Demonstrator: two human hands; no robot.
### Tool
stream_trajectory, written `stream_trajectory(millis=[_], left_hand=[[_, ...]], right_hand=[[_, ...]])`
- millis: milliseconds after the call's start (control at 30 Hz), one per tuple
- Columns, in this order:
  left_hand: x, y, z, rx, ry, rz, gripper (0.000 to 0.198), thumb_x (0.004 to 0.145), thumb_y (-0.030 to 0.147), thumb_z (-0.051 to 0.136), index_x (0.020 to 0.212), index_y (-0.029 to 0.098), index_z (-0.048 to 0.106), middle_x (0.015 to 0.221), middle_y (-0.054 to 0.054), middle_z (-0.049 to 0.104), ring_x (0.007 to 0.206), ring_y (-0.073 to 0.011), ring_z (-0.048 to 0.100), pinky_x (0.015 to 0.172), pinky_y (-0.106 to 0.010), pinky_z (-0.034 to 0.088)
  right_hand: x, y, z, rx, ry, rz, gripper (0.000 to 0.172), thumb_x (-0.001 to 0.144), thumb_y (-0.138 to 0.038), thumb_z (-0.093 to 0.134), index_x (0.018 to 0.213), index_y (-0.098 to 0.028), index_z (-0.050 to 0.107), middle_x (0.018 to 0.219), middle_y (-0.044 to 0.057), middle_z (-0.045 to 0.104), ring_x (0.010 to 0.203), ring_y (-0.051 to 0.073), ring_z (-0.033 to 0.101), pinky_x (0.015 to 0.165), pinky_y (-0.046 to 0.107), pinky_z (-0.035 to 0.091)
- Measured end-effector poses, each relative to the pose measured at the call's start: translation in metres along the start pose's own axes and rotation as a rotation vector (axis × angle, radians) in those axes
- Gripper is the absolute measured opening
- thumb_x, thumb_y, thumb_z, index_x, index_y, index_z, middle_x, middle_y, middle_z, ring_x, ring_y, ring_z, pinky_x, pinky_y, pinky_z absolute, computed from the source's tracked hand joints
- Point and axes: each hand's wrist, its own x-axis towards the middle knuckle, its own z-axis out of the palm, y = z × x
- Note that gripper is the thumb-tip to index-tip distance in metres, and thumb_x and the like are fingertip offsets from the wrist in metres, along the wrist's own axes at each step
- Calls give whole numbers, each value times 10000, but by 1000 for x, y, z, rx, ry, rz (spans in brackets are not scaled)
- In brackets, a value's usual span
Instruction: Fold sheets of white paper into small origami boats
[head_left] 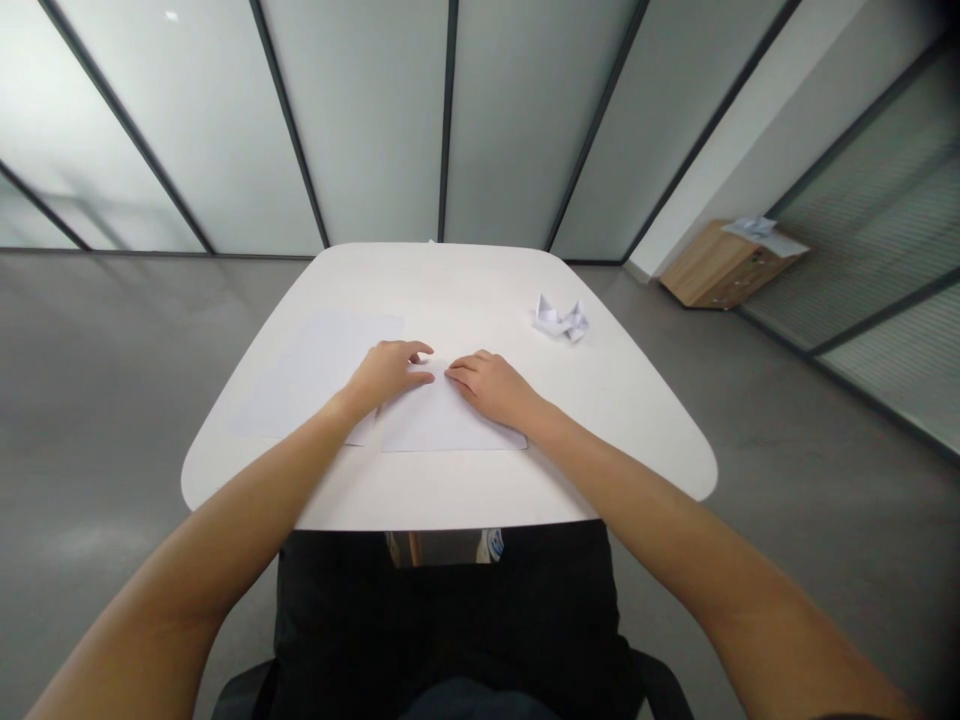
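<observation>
A folded white sheet of paper (442, 425) lies on the white table (450, 490) in front of me. My left hand (388, 372) rests on its upper left part, fingers curled and pressing down on the paper. My right hand (491, 385) lies on its upper right part, fingers together and pressed flat against the fold. The fingertips of both hands almost meet at the paper's top edge.
A second flat white sheet (315, 370) lies to the left, partly under the folded one. A small folded paper figure (560, 319) sits at the table's far right. A wooden cabinet (720, 265) with papers on top stands by the right wall. Frosted glass panels are behind.
</observation>
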Motion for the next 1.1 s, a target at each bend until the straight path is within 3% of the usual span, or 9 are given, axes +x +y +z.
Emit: stream_trajectory(millis=[100,233,400,567,767,1100], left_hand=[[-4,-2,-8,-54,0,-88,583,784,438,829,1332,296,694,1163,-36,780,1064,-271,727,1007,-383,526],[-11,6,-16,-43,3,-125,536,773,383,817,1275,235,702,1077,-53,769,953,-258,718,923,-369,544],[-24,20,-8,30,-24,100,344,866,239,668,1199,242,758,1054,-53,749,951,-243,703,932,-371,543],[-38,19,0,104,-19,297,475,874,106,592,1311,250,709,1335,-92,690,1222,-273,651,1122,-436,488],[-46,15,4,162,-112,431,461,1010,245,552,1469,249,588,1555,-80,587,1458,-270,519,1244,-479,393],[-51,10,1,63,-224,462,555,1061,492,516,1577,287,505,1662,-59,455,1536,-246,435,1292,-440,305]], right_hand=[[-2,-1,0,-24,5,36,315,1063,-225,528,1279,-210,757,1303,124,737,1180,313,607,1015,490,470],[-4,0,3,-32,26,64,311,1052,-213,536,1268,-199,760,1284,135,740,1180,310,608,1020,489,474],[-4,4,10,-17,69,57,301,1041,-216,545,1234,-183,773,1265,126,753,1161,292,625,1021,464,474],[-3,6,9,28,76,29,301,1041,-204,530,1222,-158,767,1229,127,768,1155,276,649,1035,451,459],[-4,9,6,60,96,-22,282,1017,-176,536,1186,-145,760,1216,139,768,1128,266,675,1051,438,446],[-6,14,6,85,80,-5,317,987,-144,537,1237,-152,733,1248,128,748,1171,275,635,1068,438,425]])
